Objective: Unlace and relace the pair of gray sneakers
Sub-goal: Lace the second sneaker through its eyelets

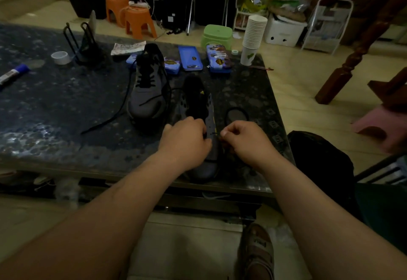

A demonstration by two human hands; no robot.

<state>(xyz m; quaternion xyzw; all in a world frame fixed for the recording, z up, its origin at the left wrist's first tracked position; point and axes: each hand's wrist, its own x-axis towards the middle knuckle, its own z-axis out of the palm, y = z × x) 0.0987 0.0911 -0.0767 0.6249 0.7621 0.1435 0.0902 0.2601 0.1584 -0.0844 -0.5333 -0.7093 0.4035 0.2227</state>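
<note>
One sneaker point(198, 101) sits at the table's point(66, 114) near edge, left hand point(186, 140) gripping it, right hand point(245, 142) pinching lace point(235, 108).

The near sneaker point(196, 101) lies on the tabletop point(66, 108) directly under the fingers, toe toward the tabletop's front edge. The left hand point(187, 141) grips it over the eyelets, and the right hand point(244, 142) pinches its lace point(236, 110), which loops on the tabletop just beyond the right fingers point(229, 131). Beyond and left of the left fingers point(197, 125) lies the far sneaker point(147, 86), its loose lace point(105, 121) trailing further left. Behind both sneakers, well beyond the fingers, three tins point(190, 58) lie in a row, with a cup stack point(253, 37) to their right. Far left of the fingers lie a tape roll point(60, 57) and a marker point(13, 73).
</note>
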